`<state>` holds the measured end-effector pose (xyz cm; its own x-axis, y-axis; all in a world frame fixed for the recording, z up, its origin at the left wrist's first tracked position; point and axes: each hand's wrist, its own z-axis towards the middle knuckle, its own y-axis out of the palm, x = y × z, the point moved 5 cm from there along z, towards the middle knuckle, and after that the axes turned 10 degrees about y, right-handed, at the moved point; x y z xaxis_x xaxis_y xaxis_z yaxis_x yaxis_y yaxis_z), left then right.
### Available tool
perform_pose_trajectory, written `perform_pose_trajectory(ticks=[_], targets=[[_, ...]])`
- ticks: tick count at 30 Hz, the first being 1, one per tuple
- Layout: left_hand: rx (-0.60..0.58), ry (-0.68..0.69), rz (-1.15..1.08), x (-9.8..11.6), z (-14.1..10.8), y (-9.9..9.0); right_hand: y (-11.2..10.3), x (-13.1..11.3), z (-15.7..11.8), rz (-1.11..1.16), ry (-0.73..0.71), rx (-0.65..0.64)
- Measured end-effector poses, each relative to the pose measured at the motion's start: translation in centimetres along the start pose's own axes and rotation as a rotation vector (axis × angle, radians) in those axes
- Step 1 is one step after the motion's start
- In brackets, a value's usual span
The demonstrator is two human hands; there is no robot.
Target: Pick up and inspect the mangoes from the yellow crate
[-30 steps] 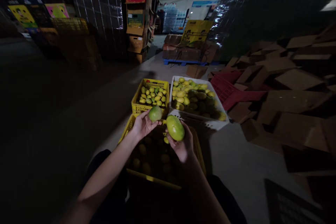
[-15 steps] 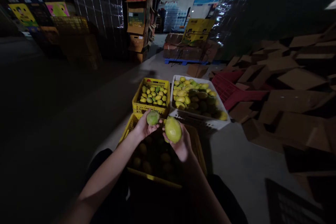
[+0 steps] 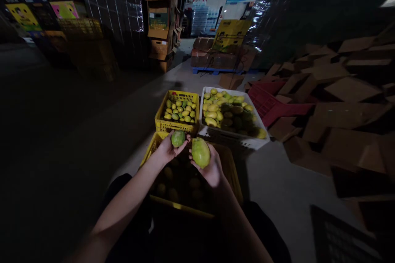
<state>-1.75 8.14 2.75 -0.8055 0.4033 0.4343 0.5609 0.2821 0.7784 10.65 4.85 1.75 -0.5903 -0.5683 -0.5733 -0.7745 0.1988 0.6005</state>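
Note:
My left hand [image 3: 168, 150] cradles a small green mango [image 3: 178, 138], its fingers curled beneath the fruit. A larger yellow-green mango [image 3: 200, 153] rests in my right hand [image 3: 214, 169], held from below and the side. Both hands are over the near yellow crate [image 3: 233, 168], with a narrow gap between the two fruits. Dim mangoes [image 3: 168, 173] lie inside that crate, mostly in shadow. Just beyond it stand a smaller yellow crate [image 3: 175, 126] of yellow and green mangoes and a white crate [image 3: 259, 144] heaped with larger yellow ones.
To the right, a red crate [image 3: 267, 100] lies against a pile of flattened cardboard boxes [image 3: 339, 109]. Farther back is a blue pallet [image 3: 212, 70] loaded with cartons. Stacked boxes [image 3: 159, 20] and a wrapped stack [image 3: 112, 12] stand behind on the left.
The mangoes have turned slightly in my hands, the left one now showing a darker green side. Both hands stay almost in place, and the whole view has shifted a little.

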Motion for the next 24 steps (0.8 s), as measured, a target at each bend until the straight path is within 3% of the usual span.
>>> perform_pose_trajectory(ticks=[7,15,19,24], targets=[[0.023,-0.047,0.087,-0.3,0.3,-0.3,0.1,-0.1,0.0,0.071,-0.052,-0.004],[0.067,0.009,0.06,-0.5,0.6,-0.6,-0.2,0.4,0.7,0.162,0.077,-0.074],[0.027,-0.032,0.034,-0.6,0.4,-0.4,-0.7,0.7,1.3,0.206,0.149,-0.051],[-0.034,-0.058,0.168,-0.8,0.9,-0.7,-0.8,0.5,1.4,0.226,0.118,-0.03]])
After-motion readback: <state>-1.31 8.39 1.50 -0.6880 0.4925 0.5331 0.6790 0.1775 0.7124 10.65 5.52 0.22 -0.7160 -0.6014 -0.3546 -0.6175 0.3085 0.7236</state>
